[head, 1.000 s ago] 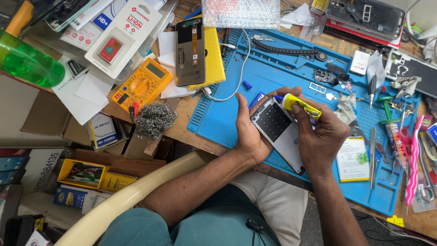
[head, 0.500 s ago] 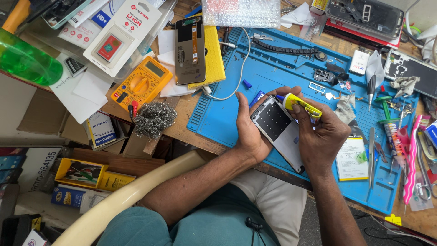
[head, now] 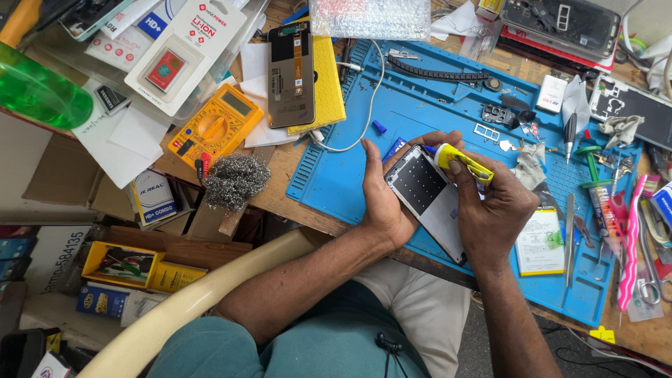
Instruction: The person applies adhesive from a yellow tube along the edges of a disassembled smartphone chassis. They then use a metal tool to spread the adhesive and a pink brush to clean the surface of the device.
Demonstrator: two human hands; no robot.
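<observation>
Over blue mat (head: pixel 350 175): left hand (head: pixel 383 199) clamped around opened phone (head: pixel 430 199), right hand (head: pixel 493 206) pinching yellow glue tube (head: pixel 460 159) at phone's upper edge. Left of that, yellow box (head: pixel 122 264) holding small tools, contents hard to make out. Tube's tip hidden behind fingers.

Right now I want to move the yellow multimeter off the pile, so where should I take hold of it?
Grip the yellow multimeter across its two long sides, coming from above. It lies flat and face up, tilted on papers, with both long edges showing; the steel wool crowds its lower end, so take the middle, by the dial.
</observation>
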